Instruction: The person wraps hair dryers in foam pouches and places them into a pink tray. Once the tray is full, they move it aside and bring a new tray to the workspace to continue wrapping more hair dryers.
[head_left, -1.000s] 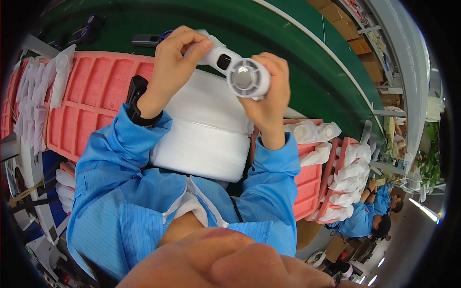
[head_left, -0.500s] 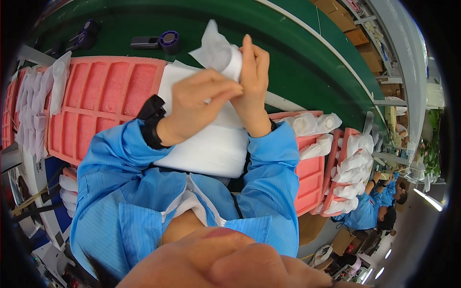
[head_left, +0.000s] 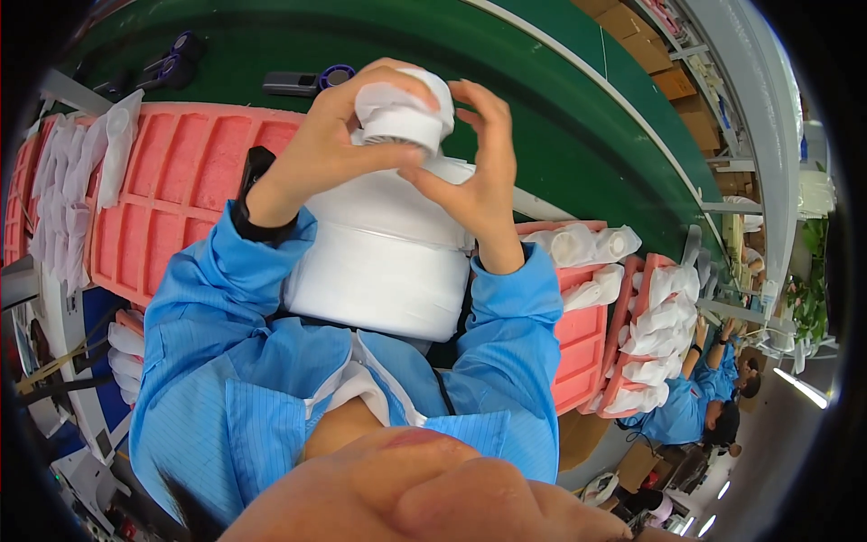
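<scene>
Above a stack of white foam sheets (head_left: pixel 375 280), a white cylinder with a ribbed, vent-like end (head_left: pixel 402 128) is held up, partly wrapped in thin white sheeting. My left hand (head_left: pixel 339 149) grips it from the left, fingers over the top and thumb under the lower rim. From the other side my right hand (head_left: pixel 483 167) curves round it, fingertips at its upper right and thumb at the lower edge, with a gap at the palm. The cylinder's far side is hidden.
A pink foam tray with compartments (head_left: pixel 172 210) lies at the left, white wrapped pieces (head_left: pixel 68 194) along its far left. More pink trays (head_left: pixel 578 348) with wrapped pieces stand at the right. Grey-and-purple devices (head_left: pixel 302 83) rest on the green table (head_left: pixel 560 117). Co-workers (head_left: pixel 682 406) sit further right.
Both hands have turned the wrapped cylinder so its ribbed end now faces me. My left hand has moved up round it; my right hand has shifted slightly and spread its thumb.
</scene>
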{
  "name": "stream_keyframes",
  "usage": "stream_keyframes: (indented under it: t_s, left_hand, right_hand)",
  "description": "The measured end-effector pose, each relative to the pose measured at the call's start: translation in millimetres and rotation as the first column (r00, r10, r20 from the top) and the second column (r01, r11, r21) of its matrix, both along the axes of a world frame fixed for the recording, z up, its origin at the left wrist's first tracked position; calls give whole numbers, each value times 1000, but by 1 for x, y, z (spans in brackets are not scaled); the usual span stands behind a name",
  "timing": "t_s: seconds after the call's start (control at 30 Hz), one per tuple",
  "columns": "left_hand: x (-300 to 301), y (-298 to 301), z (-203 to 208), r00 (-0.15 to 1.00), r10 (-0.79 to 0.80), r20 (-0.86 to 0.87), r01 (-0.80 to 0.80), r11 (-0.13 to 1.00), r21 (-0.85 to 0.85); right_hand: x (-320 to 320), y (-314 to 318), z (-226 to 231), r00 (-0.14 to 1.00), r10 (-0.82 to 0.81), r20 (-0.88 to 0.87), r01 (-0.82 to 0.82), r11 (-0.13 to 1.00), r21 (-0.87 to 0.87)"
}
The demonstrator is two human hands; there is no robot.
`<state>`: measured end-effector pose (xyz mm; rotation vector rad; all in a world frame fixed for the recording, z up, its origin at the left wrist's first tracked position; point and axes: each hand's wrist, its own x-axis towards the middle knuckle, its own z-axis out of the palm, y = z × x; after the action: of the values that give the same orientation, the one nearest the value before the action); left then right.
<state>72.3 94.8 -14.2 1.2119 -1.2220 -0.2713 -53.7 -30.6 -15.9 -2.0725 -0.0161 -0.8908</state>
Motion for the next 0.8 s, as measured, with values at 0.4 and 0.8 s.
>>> stream_keyframes:
  t_s: [0.4, 0.8]
  left_hand:
    - [-22, -8, -10, 934, 338, -112, -355, 908, -223]
    - [10, 1, 3, 786, 159, -597, -254, 964, -77]
  right_hand:
    - [-2, 4, -23, 918, -380, -109, 316, 871, -377]
    - [-28, 27, 9, 890, 381, -249, -137, 747, 651]
